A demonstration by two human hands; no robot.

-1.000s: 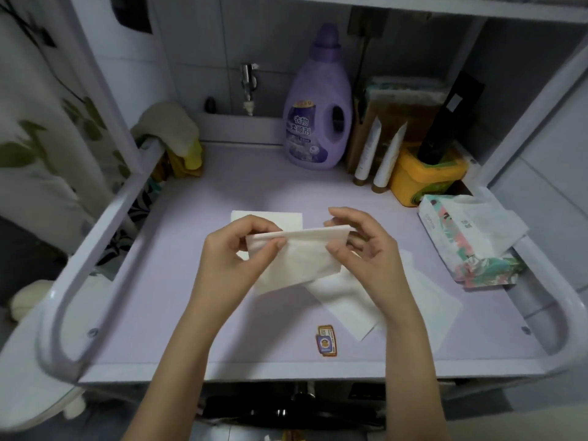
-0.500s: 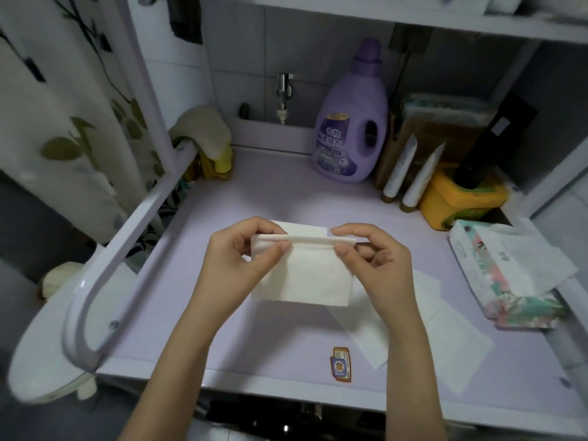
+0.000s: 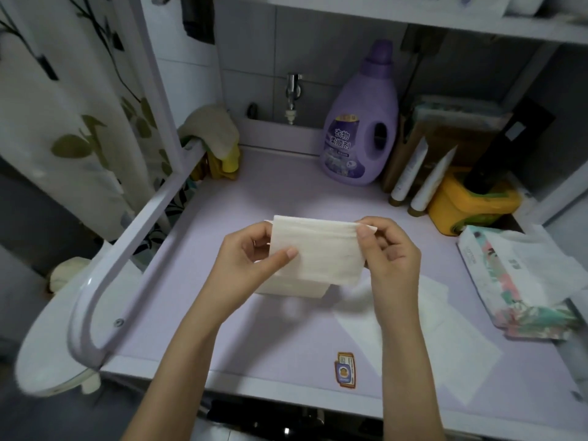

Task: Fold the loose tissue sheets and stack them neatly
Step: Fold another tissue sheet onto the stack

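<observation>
Left hand (image 3: 246,265): grips the left edge of a folded tissue (image 3: 321,249), thumb laid across its front face, the other fingers (image 3: 254,241) curled behind it.

Right hand (image 3: 393,259): pinches the tissue's upper right corner between thumb and forefinger; the remaining fingers are curled loosely behind the edge.

Tissue: held between the two sets of fingers, spread flat and raised above the bench (image 3: 254,186), with a crease running along its top edge from fingertip to fingertip.

A second folded piece (image 3: 296,288) shows just below the left thumb, under the held tissue's lower edge. Whether the two touch cannot be told.

Loose sheets (image 3: 445,345) lie flat on the bench below and to the outside of the right wrist, overlapping one another.

A tissue pack (image 3: 521,281) lies well to the right of the right fingers, one sheet standing out of its opening.

A purple bottle (image 3: 362,128) stands at the back of the bench, beyond both hands. A sticker (image 3: 346,370) is on the bench between the forearms.
</observation>
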